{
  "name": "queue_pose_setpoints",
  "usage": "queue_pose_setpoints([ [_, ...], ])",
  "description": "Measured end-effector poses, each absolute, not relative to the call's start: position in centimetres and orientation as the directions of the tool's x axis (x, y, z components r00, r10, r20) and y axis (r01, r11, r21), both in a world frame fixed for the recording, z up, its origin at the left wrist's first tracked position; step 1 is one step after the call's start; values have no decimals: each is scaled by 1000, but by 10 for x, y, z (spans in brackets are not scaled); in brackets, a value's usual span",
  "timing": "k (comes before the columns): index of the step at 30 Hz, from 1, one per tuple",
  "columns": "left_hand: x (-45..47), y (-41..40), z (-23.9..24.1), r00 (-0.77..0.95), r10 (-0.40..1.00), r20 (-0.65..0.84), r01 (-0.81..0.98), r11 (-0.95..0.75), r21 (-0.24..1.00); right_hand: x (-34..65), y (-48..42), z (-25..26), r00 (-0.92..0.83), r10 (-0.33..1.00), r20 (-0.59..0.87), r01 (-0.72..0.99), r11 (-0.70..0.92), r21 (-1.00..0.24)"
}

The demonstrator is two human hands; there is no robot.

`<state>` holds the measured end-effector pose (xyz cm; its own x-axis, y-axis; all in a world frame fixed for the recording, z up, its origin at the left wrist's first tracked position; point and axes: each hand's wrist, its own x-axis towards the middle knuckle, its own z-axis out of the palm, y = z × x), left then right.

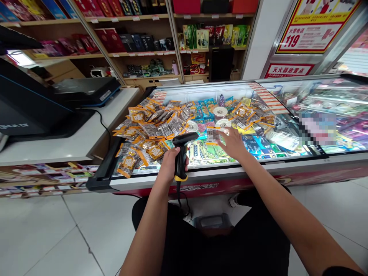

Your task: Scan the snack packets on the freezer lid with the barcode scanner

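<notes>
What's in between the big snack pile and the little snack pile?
In the head view, round white tubs and blue packets show between the big pile and the little pile. Nearer the front, there's a small bag at the right hand.

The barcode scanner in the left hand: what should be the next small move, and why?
Probably tilt the orange-edged snack packet, in the grip of the right hand, so its printed panel faces the barcode scanner. The left hand holds the scanner by its handle, with its head level beside the packet and a gap between, but the panel seems turned toward the camera.
</notes>
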<state>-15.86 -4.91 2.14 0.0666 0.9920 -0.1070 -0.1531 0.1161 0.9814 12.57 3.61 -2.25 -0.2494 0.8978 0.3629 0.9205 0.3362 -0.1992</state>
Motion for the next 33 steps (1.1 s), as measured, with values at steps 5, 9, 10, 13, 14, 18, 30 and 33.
queue_pose_setpoints([
  [5,-172,-56,7,-31,999,16,-226,-23,974,125,60,-1,-8,849,528,955,163,-248],
  [9,-176,-61,-1,-73,995,69,-286,-88,954,79,78,27,-231,847,479,806,442,-394],
  [10,-177,-62,-2,-80,994,69,-296,-90,951,62,81,32,-296,848,440,742,495,-453],
  [13,-177,-65,-3,-103,992,66,-303,-94,948,9,88,40,-391,865,313,663,501,-557],
  [14,-177,-66,-2,-108,992,65,-297,-95,950,-6,89,40,-380,881,281,687,472,-553],
  [18,-178,-69,0,-106,993,53,-269,-80,960,-44,98,33,-271,937,223,790,348,-504],
  [30,-183,-62,-6,-96,994,43,-319,-72,945,50,37,21,-248,938,243,714,346,-609],
  [33,-182,-61,-4,-55,998,20,-303,-35,952,71,14,14,-259,924,282,852,357,-384],
])
